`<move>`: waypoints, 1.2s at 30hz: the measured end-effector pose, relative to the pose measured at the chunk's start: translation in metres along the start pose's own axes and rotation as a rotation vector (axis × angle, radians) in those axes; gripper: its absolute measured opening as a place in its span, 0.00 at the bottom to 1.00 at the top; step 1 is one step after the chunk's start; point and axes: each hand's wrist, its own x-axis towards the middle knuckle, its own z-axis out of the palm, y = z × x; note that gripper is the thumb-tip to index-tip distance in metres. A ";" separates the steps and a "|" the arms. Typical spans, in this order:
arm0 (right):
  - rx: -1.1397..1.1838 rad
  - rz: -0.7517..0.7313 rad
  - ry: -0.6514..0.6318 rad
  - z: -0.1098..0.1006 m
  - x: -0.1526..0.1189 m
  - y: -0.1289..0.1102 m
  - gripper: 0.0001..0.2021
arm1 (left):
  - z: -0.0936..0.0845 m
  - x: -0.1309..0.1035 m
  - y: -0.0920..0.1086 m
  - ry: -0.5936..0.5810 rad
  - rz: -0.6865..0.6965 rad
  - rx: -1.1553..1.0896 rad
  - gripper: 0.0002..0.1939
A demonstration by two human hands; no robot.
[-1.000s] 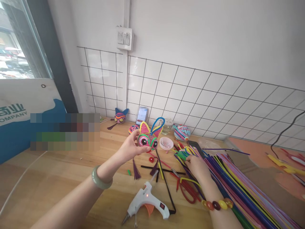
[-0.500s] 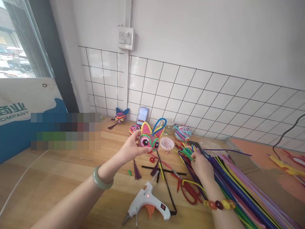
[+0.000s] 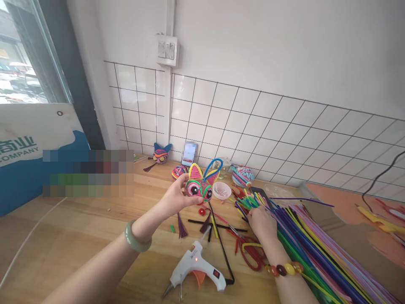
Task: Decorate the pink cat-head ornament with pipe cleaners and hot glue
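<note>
A colourful cat-head ornament (image 3: pixel 201 185) with pink ears edged in yellow, large dark eyes and a blue loop on top is pinched in my left hand (image 3: pixel 177 195), thumb across its lower front. My right hand (image 3: pixel 262 221) rests at the near left edge of the bundle of coloured pipe cleaners (image 3: pixel 319 245), fingers bent down among green and blue ends. What those fingertips grip, if anything, is hidden. Red-handled scissors (image 3: pixel 251 255) lie just left of my right wrist. A white glue gun (image 3: pixel 198 264) with a lit red light lies below the ornament.
Behind the ornament stand a phone (image 3: pixel 189 153), a glass jar (image 3: pixel 222 167), a pink bowl (image 3: pixel 222 191) and a striped ball (image 3: pixel 242 175). A blue-eared ornament (image 3: pixel 160 154) is at the back left. Purple tassels (image 3: pixel 182 226) and black stems lie on the wooden table (image 3: pixel 133 266).
My right hand has moved slightly left and down along the pipe cleaner ends. My left hand and the ornament have shifted a little to the right and down.
</note>
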 end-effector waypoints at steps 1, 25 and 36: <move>0.028 -0.002 -0.005 0.000 0.001 0.001 0.10 | 0.000 0.000 0.000 0.001 0.003 -0.002 0.34; 0.937 -0.428 0.290 -0.105 -0.065 -0.025 0.20 | 0.016 -0.013 0.004 -0.160 0.059 -0.015 0.34; 0.908 -0.687 0.150 -0.125 -0.116 -0.053 0.14 | 0.027 -0.026 0.011 -0.170 0.266 0.158 0.35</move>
